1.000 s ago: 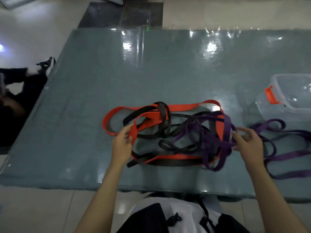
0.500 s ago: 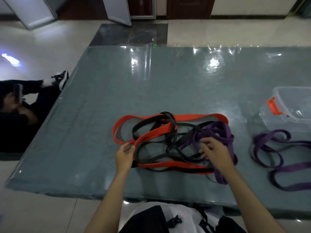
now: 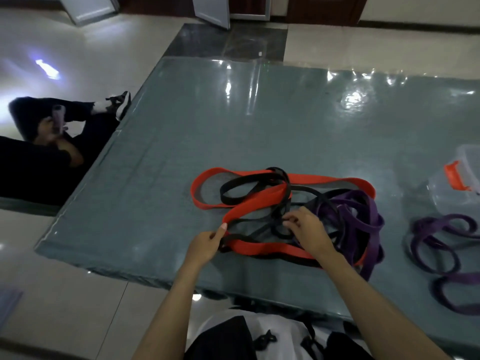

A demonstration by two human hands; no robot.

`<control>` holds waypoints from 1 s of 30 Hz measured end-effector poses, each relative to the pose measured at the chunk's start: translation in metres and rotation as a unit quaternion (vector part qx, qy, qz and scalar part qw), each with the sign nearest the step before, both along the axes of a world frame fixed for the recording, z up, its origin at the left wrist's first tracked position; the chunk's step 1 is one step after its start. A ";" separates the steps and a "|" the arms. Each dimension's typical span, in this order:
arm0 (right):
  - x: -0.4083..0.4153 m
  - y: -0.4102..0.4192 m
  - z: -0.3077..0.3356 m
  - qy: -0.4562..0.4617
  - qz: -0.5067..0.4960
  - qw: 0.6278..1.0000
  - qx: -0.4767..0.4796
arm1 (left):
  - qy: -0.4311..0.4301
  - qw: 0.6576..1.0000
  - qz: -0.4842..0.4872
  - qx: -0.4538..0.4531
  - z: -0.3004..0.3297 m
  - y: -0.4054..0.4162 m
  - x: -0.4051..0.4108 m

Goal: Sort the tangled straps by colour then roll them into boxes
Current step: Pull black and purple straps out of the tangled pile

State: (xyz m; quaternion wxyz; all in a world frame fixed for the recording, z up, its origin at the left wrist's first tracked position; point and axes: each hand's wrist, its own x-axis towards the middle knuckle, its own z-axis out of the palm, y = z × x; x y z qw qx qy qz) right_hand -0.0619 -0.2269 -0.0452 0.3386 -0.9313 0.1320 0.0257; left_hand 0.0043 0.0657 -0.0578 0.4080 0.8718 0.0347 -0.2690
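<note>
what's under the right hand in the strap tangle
Black strap loops run under the right hand, over a red strap. What its fingers grip is covered.

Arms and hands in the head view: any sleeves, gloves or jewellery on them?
None visible. The left hand and right hand are bare, with no gloves, rings or watch, and both forearms are uncovered down to the frame edge.

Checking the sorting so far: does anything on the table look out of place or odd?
Nothing looks damaged or spilled. The red, black and purple straps are knotted in one pile, which both hands work at. A separate purple strap lies alone to the right, near a clear box.
</note>
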 end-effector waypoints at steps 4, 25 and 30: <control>0.031 0.005 0.048 -0.123 -0.026 0.992 0.011 | 0.003 0.991 -0.058 -0.116 0.020 -0.003 0.003; 0.043 0.005 0.144 -0.224 -0.047 0.937 0.265 | -0.151 0.945 -0.291 0.007 0.034 -0.064 0.021; 0.030 -0.008 0.146 -0.241 -0.098 0.922 0.287 | -0.107 0.931 -0.338 0.088 0.016 -0.070 0.022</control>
